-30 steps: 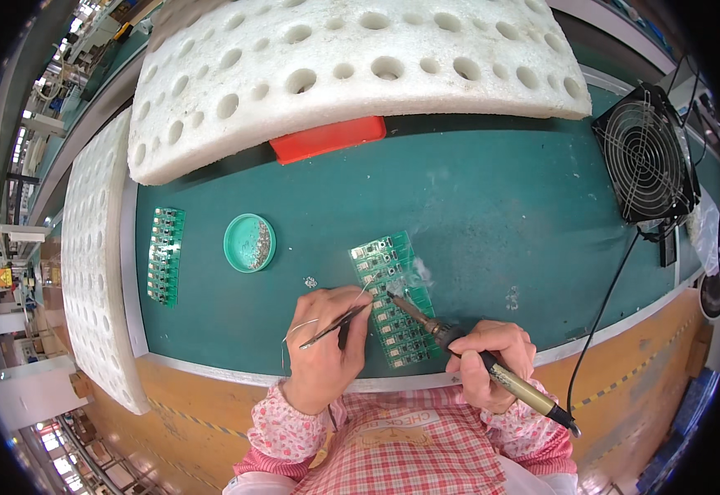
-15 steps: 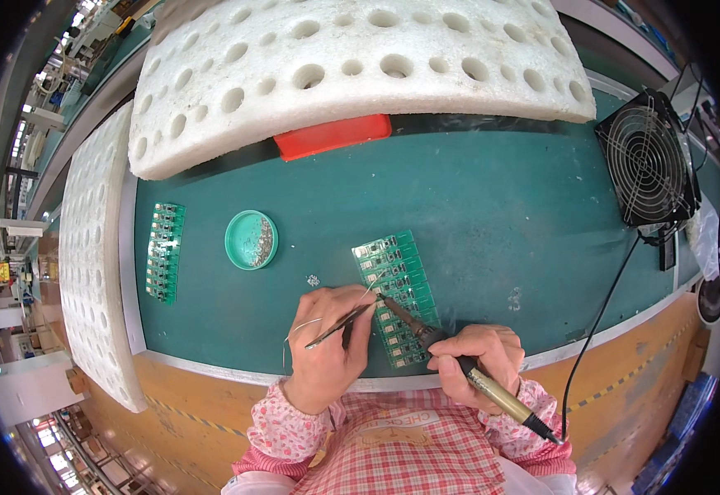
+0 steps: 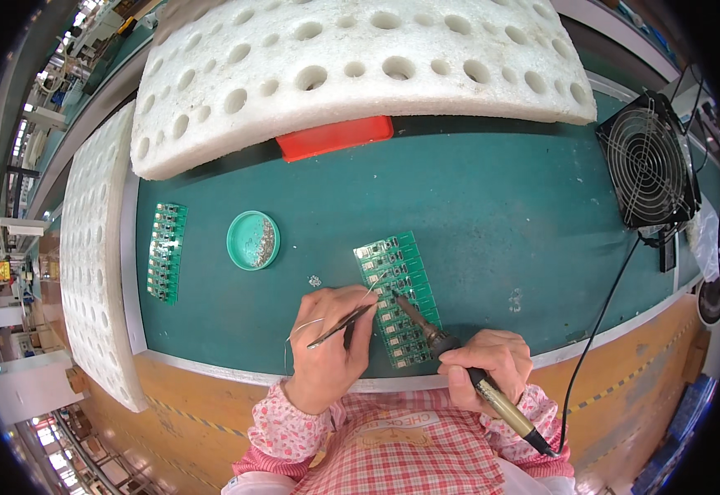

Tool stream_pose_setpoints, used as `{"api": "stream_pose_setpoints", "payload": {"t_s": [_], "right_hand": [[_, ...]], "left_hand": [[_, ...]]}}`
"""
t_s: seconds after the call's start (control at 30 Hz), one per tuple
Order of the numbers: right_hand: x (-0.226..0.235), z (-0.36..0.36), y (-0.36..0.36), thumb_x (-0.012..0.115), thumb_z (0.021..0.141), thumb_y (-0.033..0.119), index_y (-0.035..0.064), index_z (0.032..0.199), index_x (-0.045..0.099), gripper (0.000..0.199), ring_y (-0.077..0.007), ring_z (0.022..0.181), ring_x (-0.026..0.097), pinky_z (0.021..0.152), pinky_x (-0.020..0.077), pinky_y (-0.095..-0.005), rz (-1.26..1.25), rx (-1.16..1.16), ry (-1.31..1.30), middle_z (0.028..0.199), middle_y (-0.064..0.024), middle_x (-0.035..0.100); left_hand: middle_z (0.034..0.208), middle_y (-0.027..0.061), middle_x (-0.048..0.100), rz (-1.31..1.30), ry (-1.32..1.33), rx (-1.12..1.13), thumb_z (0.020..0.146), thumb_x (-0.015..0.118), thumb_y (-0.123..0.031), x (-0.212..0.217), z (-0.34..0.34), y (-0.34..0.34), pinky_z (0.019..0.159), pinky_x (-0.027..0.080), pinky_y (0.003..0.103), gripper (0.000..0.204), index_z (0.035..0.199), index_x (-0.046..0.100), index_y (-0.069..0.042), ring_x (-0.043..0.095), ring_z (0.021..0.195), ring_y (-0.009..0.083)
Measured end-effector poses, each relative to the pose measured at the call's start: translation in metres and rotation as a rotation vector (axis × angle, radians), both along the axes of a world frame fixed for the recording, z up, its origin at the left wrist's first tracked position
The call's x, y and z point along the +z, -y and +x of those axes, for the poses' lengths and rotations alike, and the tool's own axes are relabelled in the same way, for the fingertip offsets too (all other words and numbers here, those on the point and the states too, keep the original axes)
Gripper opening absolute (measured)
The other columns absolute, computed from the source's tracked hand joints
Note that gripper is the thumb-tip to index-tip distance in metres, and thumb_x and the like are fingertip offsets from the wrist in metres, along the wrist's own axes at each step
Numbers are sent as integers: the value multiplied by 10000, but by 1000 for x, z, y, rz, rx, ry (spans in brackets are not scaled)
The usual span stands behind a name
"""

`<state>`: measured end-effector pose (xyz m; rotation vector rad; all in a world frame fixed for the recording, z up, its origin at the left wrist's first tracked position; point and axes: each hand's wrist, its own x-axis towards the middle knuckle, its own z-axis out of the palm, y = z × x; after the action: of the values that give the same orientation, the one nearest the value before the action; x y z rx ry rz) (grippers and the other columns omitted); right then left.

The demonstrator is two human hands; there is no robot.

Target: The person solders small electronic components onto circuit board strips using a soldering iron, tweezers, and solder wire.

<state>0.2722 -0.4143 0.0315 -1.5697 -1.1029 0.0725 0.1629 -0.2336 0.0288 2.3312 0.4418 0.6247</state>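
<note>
My left hand is closed at the near edge of a green circuit board panel, gripping dark tweezers together with thin solder wire. The wire's end reaches over the panel's left side. In my right hand is a soldering iron with a gold-coloured handle. It slants up and left, its tip over the middle of the panel; whether the tip touches a joint I cannot tell. Small white and dark components sit in rows on the panel.
A round green dish holds small metal parts, with a few loose pieces nearby. Another board panel lies left. White foam blocks stand at the back and left, beside a red tray. A black fan stands right.
The soldering iron has shifted a little to the right, its tip moving away from the wire and my left fingertips. My right hand moved with it; my left hand stays almost still.
</note>
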Motion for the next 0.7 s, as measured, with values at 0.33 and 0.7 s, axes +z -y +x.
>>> {"api": "stream_pose_setpoints", "payload": {"t_s": [0.33,0.7], "right_hand": [[-1,-19,-5,826,733,96,97,1311,612,616,-272,926,610,785,504,-385,-391,-98,218,1100,-118,561],[-5,-19,-18,814,731,90,87,1342,590,651,-277,949,602,824,489,-390,-417,-150,230,1118,-125,566]], "left_hand": [[989,106,717,19,-23,-16,819,713,63,1,-2,-2,800,512,355,210,1006,669,-21,658,892,273],[1020,115,709,-103,-29,73,790,736,56,8,-24,-9,807,515,379,287,1052,665,-37,665,912,313]]}}
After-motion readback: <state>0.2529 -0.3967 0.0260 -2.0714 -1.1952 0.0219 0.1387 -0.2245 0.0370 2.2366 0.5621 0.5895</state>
